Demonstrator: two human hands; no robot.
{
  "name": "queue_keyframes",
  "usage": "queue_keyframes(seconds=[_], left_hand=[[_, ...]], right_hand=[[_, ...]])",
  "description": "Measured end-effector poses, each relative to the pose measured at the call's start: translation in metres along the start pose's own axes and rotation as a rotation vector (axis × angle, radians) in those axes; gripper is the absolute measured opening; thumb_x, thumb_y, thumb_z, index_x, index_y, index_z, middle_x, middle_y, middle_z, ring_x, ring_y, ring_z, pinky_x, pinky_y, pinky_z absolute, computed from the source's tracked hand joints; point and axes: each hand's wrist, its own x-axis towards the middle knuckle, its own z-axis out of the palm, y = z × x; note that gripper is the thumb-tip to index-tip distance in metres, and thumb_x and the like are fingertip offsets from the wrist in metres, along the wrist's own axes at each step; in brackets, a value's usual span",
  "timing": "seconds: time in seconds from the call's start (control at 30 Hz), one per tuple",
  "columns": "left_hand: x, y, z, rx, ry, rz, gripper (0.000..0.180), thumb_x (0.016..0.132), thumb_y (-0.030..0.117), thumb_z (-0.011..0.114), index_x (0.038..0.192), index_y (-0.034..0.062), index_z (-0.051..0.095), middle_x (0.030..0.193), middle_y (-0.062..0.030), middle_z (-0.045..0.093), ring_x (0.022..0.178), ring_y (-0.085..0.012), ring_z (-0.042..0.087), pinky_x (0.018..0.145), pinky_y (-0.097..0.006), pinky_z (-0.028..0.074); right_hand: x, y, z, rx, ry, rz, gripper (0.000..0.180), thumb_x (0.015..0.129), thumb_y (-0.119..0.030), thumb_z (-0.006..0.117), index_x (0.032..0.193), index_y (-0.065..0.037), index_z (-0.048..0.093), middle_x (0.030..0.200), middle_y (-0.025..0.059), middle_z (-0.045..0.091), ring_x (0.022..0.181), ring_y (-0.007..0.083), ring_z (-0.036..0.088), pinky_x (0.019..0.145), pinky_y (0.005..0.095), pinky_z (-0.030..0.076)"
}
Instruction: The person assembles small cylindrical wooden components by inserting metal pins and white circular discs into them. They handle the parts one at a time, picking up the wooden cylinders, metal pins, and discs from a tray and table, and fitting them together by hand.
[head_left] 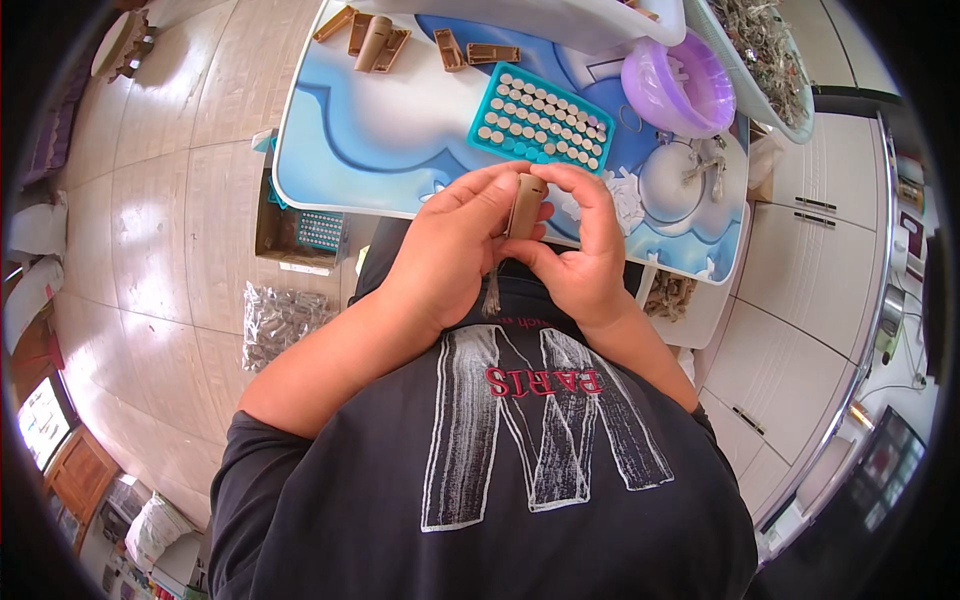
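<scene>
Case [527,208], one: tan, elongated, smooth, rounded face, dark slot near upper end. Grasped between the fingers of left hand [452,235] and right hand [588,262].

Left hand [450,235] and right hand [592,262]: together holding one brown tubular case [528,208], a tassel [491,292] hanging just below. Surface [400,115], blue and white: bearing one teal tray [560,89], its rows holding pale round pieces; one purple bowl [650,108], standing right of the tray; white slips [627,203], lying loose near the right hand; brown case parts [374,45], resting toward the far left edge. Floor [150,240]: supporting one open box [290,246] and, nearer the person, one clear bag [283,325], bulging with small items.
</scene>
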Motion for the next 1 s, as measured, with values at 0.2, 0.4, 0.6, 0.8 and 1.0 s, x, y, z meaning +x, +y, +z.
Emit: queue_keyframes(seconds=[0.2,0.4,0.6,0.8,1.0], left_hand=[[0.001,-0.003,0.0,0.23,0.006,0.071,0.046,0.091,0.004,0.054,0.133,-0.0026,0.038,0.117,-0.0126,0.057,0.104,-0.0191,0.058,0.09,-0.029,0.047],[-0.003,-0.009,-0.002,0.808,-0.062,0.4,0.061,0.087,-0.004,0.057,0.14,0.0017,0.027,0.115,-0.0146,0.059,0.104,-0.0188,0.058,0.089,-0.03,0.047],[-0.01,-0.004,0.007,1.073,-0.004,0.538,0.054,0.082,0.0,0.066,0.13,0.0016,0.04,0.104,-0.0149,0.064,0.094,-0.0189,0.064,0.083,-0.03,0.05],[-0.011,0.001,0.006,1.242,0.084,0.648,0.027,0.075,0.012,0.073,0.099,0.0059,0.061,0.083,-0.0115,0.065,0.074,-0.0264,0.064,0.062,-0.033,0.05],[-0.011,-0.002,0.006,1.184,0.091,0.69,0.025,0.075,0.012,0.073,0.097,0.0056,0.063,0.082,-0.0113,0.065,0.073,-0.0259,0.064,0.062,-0.033,0.049]], right_hand=[[0.005,-0.006,-0.009,0.05,-0.045,-0.008,0.061,0.067,-0.02,0.08,0.118,-0.004,0.051,0.112,0.0118,0.057,0.101,0.0277,0.055,0.084,0.0357,0.044],[0.007,-0.002,-0.019,0.144,-0.075,0.138,0.038,0.08,-0.023,0.071,0.108,0.001,0.061,0.107,0.0113,0.057,0.099,0.0233,0.055,0.082,0.0301,0.045],[-0.001,0.003,-0.023,0.393,-0.057,0.263,0.034,0.079,-0.019,0.072,0.105,0.0,0.062,0.101,0.0064,0.058,0.096,0.0159,0.054,0.081,0.028,0.044],[-0.004,-0.002,-0.024,0.936,0.064,0.46,0.037,0.081,-0.016,0.072,0.109,0.001,0.056,0.098,0.0048,0.06,0.09,0.0106,0.056,0.081,0.0234,0.045],[-0.003,-0.003,-0.028,0.974,0.049,0.495,0.038,0.08,-0.015,0.073,0.11,0.001,0.056,0.099,0.0063,0.061,0.091,0.0128,0.058,0.083,0.0244,0.046]])
